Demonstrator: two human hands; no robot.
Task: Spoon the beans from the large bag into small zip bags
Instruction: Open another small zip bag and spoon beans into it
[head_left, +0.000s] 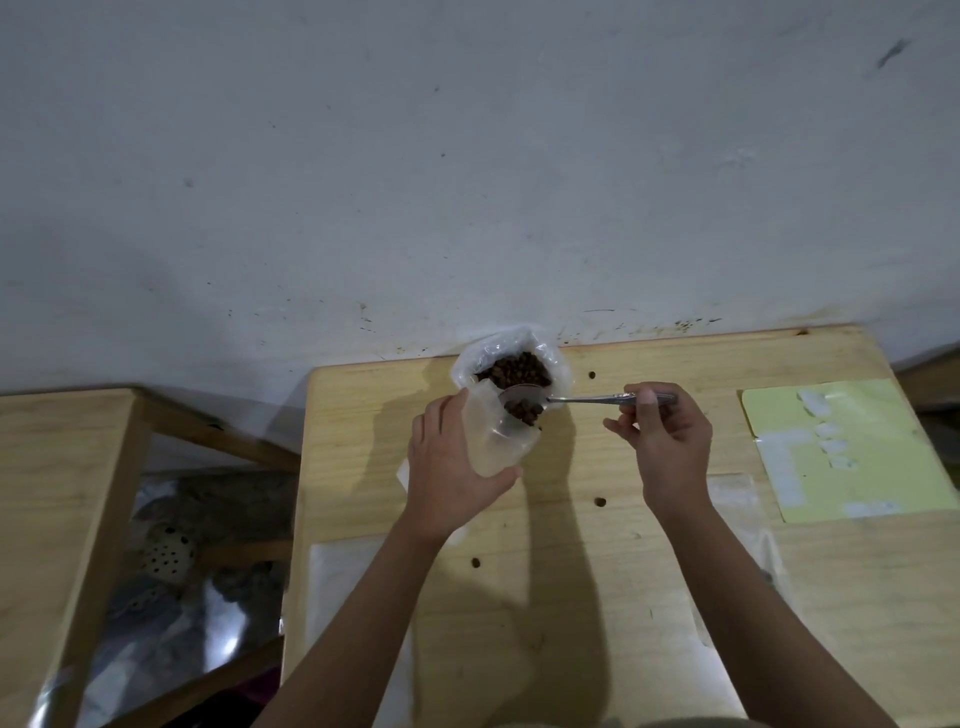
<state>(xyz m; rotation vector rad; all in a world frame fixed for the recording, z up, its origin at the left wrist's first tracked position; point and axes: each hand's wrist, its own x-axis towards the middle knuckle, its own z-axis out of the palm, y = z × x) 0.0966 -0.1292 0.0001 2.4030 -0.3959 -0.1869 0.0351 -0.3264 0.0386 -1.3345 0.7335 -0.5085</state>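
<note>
Wooden table (597, 597) against scuffed grey wall (467, 156), left hand (452, 467) grip holding zip bag (498, 436), right hand (670, 447) grip pinching spoon (571, 399)

Wall: a pale grey wall (467, 156) is filling the upper half of the view, showing dark specks and scuffs.
Table: a light wooden table (597, 545) is standing against the wall, with small dark holes showing in its top.
Second table: another wooden surface (57, 493) is sitting to the left, apart from the first.
Light: shadows are falling dark across the tabletop.
</note>
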